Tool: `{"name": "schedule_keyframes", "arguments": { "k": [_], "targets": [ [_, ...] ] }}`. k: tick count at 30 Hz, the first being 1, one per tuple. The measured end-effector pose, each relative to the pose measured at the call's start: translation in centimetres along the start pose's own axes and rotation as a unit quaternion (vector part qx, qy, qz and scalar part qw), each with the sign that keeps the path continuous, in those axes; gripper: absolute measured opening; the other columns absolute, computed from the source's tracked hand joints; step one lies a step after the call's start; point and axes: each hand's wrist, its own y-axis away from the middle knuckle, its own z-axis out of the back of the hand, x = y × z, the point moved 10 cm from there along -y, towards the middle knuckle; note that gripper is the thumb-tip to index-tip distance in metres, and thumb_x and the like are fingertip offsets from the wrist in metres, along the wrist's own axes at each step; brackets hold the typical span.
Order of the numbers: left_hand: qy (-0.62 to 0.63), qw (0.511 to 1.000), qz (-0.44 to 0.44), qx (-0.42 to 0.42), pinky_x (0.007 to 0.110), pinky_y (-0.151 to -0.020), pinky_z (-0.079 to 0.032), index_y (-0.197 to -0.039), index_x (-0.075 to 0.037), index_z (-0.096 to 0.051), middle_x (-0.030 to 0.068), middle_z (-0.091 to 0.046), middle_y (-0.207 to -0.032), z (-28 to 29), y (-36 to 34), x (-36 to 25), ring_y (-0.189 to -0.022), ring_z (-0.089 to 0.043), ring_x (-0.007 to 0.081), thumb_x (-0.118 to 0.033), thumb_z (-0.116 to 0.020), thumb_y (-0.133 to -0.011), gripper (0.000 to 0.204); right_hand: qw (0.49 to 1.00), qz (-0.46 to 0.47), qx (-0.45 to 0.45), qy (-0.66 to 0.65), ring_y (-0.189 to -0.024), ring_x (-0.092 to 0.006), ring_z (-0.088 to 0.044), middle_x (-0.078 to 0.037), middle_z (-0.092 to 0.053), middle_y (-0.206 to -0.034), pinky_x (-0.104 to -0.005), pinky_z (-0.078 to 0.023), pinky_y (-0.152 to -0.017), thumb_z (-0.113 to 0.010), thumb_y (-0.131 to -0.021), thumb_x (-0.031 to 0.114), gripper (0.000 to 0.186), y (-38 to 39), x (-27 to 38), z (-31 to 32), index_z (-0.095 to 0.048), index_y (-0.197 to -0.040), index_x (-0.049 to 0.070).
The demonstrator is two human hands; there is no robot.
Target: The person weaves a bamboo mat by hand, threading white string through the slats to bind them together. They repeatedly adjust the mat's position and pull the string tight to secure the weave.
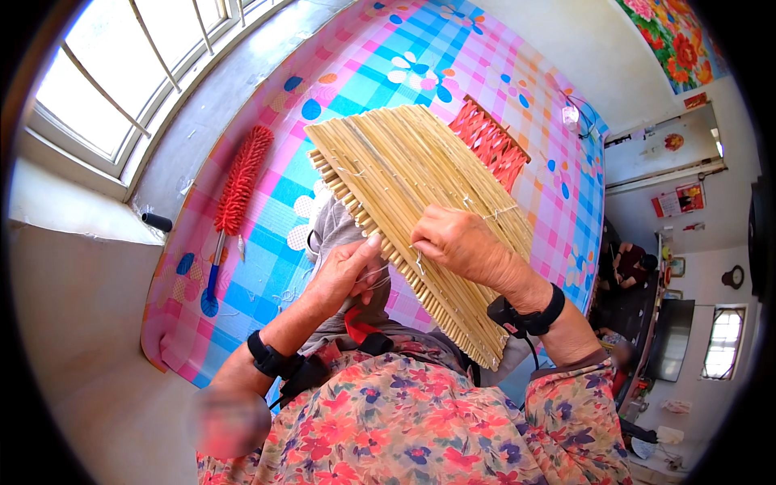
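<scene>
A flat mat of pale yellow stalks (388, 153), stitched with white thread, lies tilted across my lap. Cut stalk ends stick out along its near left edge. My left hand (353, 271) is closed at that edge, its thumb against the stalk ends. Loose white thread hangs at its curled fingers, which are partly hidden. On top of the mat, my right hand (461, 245) has its fingers pinched together near the same edge. A knotted bit of white thread (419, 260) shows just below those fingertips.
Under me spreads a pink and blue checked covering (275, 210). A red fluffy duster (244, 178) with a blue handle lies left, near the barred window (113, 81). Beyond the mat is a red woven lattice piece (491, 144). Another person (632, 265) is far right.
</scene>
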Motion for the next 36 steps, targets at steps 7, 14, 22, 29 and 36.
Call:
{"name": "schedule_keyframes", "arguments": {
  "k": [7,14,22,29,36],
  "targets": [
    [-0.02,1.0,0.007,-0.022,0.027,-0.042,-0.042,-0.064,-0.007,-0.048,-0.0013,-0.04,-0.051,-0.1,0.1,-0.5,-0.042,-0.039,0.0089,-0.056,-0.043,-0.097,0.059,0.985,0.088,-0.038,0.145,-0.076,-0.03,-0.057,-0.011,-0.051,-0.079,-0.0397,-0.047,-0.067,-0.061,-0.075,0.009,0.009,-0.1,2.8,0.6,-0.053,-0.079,0.006],
    [-0.022,0.999,0.023,-0.016,0.027,-0.039,-0.041,-0.067,-0.004,-0.053,0.0028,-0.049,-0.054,0.0,0.2,0.0,-0.042,-0.047,0.0107,-0.056,-0.042,-0.096,0.061,0.968,0.046,-0.117,0.218,-0.076,-0.0294,-0.055,-0.01,-0.05,-0.078,-0.0396,-0.045,-0.069,-0.061,-0.072,0.008,0.012,0.5,1.9,3.2,-0.052,-0.079,0.006],
    [0.05,0.998,0.032,0.024,0.028,-0.049,-0.052,-0.112,0.002,-0.057,0.0117,-0.065,-0.088,0.6,1.3,0.3,-0.055,-0.063,0.0179,-0.058,-0.037,-0.097,0.064,0.991,-0.065,-0.116,-0.008,-0.075,-0.0267,-0.06,-0.011,-0.059,-0.08,-0.0369,-0.047,-0.067,-0.061,-0.08,0.007,0.011,1.4,-1.6,2.7,-0.055,-0.087,0.002],
    [0.072,0.997,0.015,0.026,0.028,-0.061,-0.055,-0.122,0.001,-0.055,0.0107,-0.064,-0.092,0.8,2.1,-1.0,-0.063,-0.067,0.0208,-0.057,-0.036,-0.097,0.065,0.868,-0.288,-0.014,-0.405,-0.075,-0.0125,-0.06,-0.009,-0.063,-0.077,-0.03,-0.049,-0.066,-0.062,-0.089,0.015,0.015,3.1,-5.7,-1.4,-0.059,-0.091,0.0],
    [0.004,0.999,0.016,0.031,0.03,-0.053,-0.052,-0.12,0.003,-0.051,0.0134,-0.064,-0.096,1.1,0.9,-0.3,-0.054,-0.062,0.0188,-0.053,-0.04,-0.098,0.061,0.986,-0.113,0.03,-0.116,-0.074,-0.0259,-0.063,-0.013,-0.063,-0.082,-0.0347,-0.05,-0.067,-0.065,-0.086,0.018,0.016,2.6,-2.2,1.4,-0.066,-0.09,0.003]
  ]
}}
